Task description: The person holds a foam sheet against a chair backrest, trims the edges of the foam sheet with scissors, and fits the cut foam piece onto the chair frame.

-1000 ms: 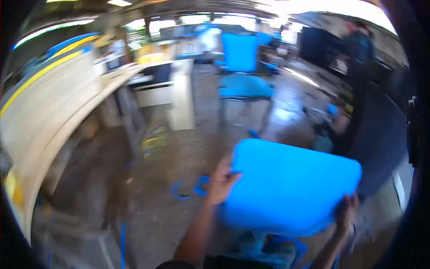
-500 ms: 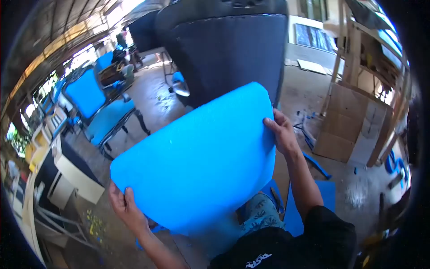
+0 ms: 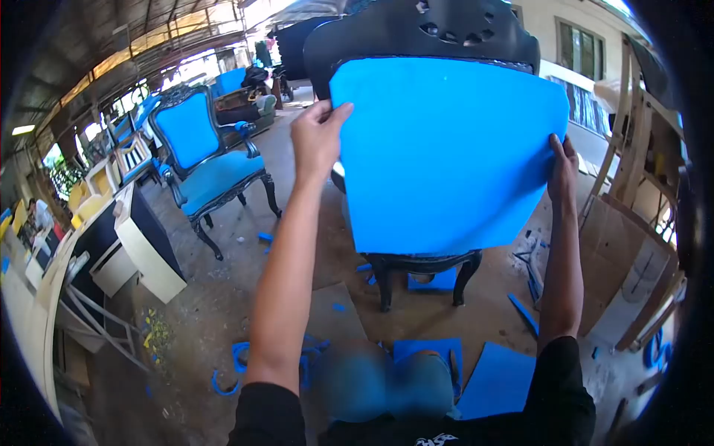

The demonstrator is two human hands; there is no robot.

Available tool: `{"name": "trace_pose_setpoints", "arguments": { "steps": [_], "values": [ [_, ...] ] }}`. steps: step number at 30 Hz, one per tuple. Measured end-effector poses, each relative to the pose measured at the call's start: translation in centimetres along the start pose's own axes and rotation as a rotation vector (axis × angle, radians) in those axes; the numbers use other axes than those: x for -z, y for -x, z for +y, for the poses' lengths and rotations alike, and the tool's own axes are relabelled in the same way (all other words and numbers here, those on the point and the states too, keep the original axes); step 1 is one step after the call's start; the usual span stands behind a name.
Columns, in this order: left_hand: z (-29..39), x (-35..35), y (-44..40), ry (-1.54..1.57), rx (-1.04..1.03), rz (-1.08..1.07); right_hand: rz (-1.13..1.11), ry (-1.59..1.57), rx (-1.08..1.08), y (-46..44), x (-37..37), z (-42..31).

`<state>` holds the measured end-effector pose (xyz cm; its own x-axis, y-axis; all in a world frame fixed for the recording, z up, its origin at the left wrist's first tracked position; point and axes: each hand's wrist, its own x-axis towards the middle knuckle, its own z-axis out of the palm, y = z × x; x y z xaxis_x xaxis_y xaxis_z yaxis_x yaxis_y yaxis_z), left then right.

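Observation:
A large blue foam sheet (image 3: 446,156) with cut corners is held upright in front of the back of a dark chair (image 3: 387,37). My left hand (image 3: 318,141) pinches its upper left edge between thumb and fingers. On the opposite side, my right hand (image 3: 563,167) grips the right edge, with the thumb on the front face. The sheet covers most of the chair's back panel; the carved top rail shows above it and two dark legs below. Whether the foam touches the panel I cannot tell.
A carved armchair (image 3: 201,160) with blue padding stands at the left. Pale furniture panels (image 3: 145,245) are nearer on that side. Blue foam offcuts and a flat blue sheet (image 3: 494,379) lie on the floor. At the right, a cardboard piece (image 3: 617,260) leans against a wooden frame.
The foam sheet has gone from tilted low near my lap to upright against the view of the chair back. Both arms have stretched forward, and my left hand has risen to the upper left edge.

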<state>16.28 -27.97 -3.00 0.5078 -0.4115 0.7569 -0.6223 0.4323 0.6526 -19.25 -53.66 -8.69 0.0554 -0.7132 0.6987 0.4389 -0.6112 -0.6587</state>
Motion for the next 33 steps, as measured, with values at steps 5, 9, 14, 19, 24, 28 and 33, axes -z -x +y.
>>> {"name": "trace_pose_setpoints", "arguments": {
  "steps": [5, 9, 14, 19, 24, 28, 33],
  "values": [
    [-2.6, -2.2, -2.0, 0.183, -0.063, 0.09, 0.022, -0.017, 0.015, -3.4, 0.8, 2.2],
    [-4.3, -2.5, -2.5, 0.18, -0.09, 0.126, -0.026, -0.005, 0.023, -4.6, 0.5, 3.2],
    [-6.1, -2.3, -3.5, 0.214, -0.094, 0.144, -0.05, 0.06, 0.02, -5.5, -0.8, 4.5],
    [-6.5, -2.1, -3.7, -0.069, -0.138, 0.163, 0.039, 0.219, -0.006, -5.5, -1.7, 4.1],
    [-8.2, -1.7, -4.3, 0.161, -0.096, 0.05, 0.155, 0.276, 0.094, -6.6, -1.7, 6.4],
    [-7.5, -2.3, -3.9, 0.171, -0.091, 0.051, 0.226, 0.371, 0.122, -6.3, -2.6, 5.9],
    [-7.1, -3.0, -4.1, 0.07, -0.131, 0.113, 0.259, 0.298, 0.136, -7.0, -2.6, 5.6]
  ]
}}
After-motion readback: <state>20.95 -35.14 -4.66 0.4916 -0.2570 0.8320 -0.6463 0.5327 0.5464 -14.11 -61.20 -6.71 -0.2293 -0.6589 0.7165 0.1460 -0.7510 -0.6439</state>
